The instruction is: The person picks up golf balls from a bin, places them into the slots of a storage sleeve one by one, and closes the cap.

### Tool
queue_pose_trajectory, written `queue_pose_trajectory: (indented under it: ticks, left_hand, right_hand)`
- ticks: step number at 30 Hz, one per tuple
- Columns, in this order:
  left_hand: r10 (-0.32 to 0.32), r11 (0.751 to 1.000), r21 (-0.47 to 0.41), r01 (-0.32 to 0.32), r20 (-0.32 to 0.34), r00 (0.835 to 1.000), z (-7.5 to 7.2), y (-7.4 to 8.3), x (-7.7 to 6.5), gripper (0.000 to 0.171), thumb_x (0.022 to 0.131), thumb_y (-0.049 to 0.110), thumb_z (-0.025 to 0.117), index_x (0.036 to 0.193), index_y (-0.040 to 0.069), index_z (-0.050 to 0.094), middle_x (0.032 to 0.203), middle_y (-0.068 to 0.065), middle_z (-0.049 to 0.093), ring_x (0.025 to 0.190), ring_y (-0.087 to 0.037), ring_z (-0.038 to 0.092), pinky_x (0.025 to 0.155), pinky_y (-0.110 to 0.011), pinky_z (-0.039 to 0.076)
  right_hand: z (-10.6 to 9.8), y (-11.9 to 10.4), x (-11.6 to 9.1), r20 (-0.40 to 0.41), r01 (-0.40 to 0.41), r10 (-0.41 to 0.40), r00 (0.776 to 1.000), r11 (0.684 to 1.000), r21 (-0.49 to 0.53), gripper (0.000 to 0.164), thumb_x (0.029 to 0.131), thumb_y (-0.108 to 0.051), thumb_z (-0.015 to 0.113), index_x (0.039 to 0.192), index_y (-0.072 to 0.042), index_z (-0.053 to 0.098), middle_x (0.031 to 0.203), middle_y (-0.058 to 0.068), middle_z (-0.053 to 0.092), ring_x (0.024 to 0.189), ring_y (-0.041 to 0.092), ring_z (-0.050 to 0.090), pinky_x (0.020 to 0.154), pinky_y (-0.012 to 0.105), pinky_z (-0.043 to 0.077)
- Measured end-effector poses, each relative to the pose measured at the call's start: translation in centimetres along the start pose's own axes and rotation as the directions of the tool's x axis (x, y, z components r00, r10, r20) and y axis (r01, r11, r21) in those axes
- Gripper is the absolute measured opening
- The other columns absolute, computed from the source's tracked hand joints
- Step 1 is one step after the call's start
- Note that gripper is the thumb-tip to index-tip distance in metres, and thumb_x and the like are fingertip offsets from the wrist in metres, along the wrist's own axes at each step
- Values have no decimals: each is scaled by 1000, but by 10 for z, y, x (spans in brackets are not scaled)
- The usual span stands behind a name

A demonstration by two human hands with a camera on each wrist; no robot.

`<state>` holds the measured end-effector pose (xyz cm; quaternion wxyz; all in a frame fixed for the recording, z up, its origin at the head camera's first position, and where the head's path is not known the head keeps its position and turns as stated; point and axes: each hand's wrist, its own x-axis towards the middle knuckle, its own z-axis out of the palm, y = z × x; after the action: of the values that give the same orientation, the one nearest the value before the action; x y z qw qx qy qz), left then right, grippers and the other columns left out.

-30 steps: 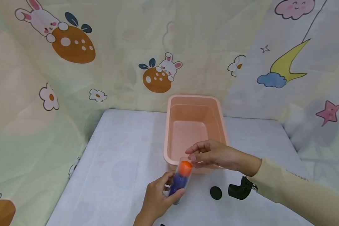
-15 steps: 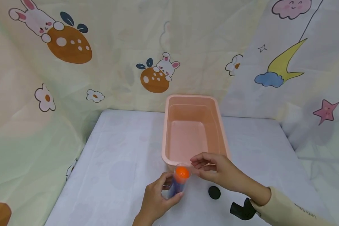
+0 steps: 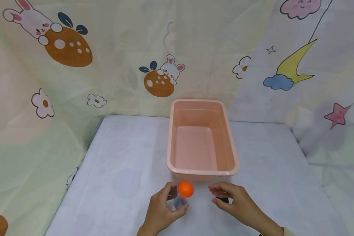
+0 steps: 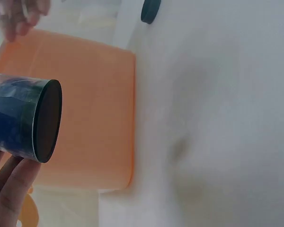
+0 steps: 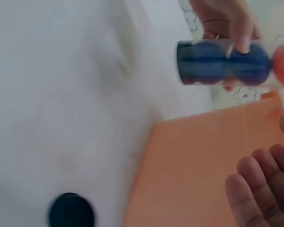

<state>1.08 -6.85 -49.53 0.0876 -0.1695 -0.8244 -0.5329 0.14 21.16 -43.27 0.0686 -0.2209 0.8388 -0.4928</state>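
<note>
My left hand (image 3: 162, 209) grips a clear plastic tube (image 3: 178, 202), held upright in front of the bin. An orange ball (image 3: 186, 189) shows at its top end. In the right wrist view, two blue balls (image 5: 250, 64) sit below it, and a black cap (image 5: 183, 64) closes the bottom. My right hand (image 3: 239, 203) hovers to the right of the tube with bent, relaxed fingers and nothing between them. It partly covers a round black lid (image 3: 223, 199) on the table, which lies apart from the fingers in the right wrist view (image 5: 72, 213).
A pink plastic bin (image 3: 232, 170) stands on the white-covered table (image 3: 129, 170) just beyond both hands, with nothing inside. A cartoon-printed cloth (image 3: 118, 49) hangs behind and at the sides.
My right hand has drawn away from the tube's top, down and to the right, over the black lid. The tube has come lower and tips more towards the head camera.
</note>
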Motion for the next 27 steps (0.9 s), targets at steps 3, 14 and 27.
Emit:
queue_pose_trajectory:
  ticks: [3, 14, 27]
  left_hand:
    - [-6, 1000, -12, 6, 14, 1000, 2, -1, -1, 56, 77, 13, 95, 123, 22, 64, 111, 8, 78, 93, -9, 74, 77, -26, 64]
    - [-29, 999, -41, 31, 49, 998, 8, -10, -3, 56, 77, 10, 94, 122, 20, 62, 109, 8, 76, 94, -9, 74, 78, -34, 66]
    - [-50, 998, -34, 53, 74, 996, 17, -24, -3, 54, 78, 8, 93, 119, 19, 61, 110, 9, 75, 98, -10, 73, 82, -37, 66]
  right_hand:
    - [8, 15, -9, -43, -60, 59, 997, 998, -31, 29, 97, -6, 81, 124, -1, 73, 119, 15, 76, 104, 12, 74, 87, 36, 64]
    - [24, 53, -31, -239, -306, 251, 938, 923, -234, 34, 87, 0, 88, 119, -4, 76, 116, 3, 77, 104, 25, 76, 90, 35, 63]
    - [20, 78, -36, -233, -325, 247, 941, 853, -409, 45, 85, -13, 93, 125, -5, 75, 124, 6, 76, 116, 31, 71, 99, 51, 58]
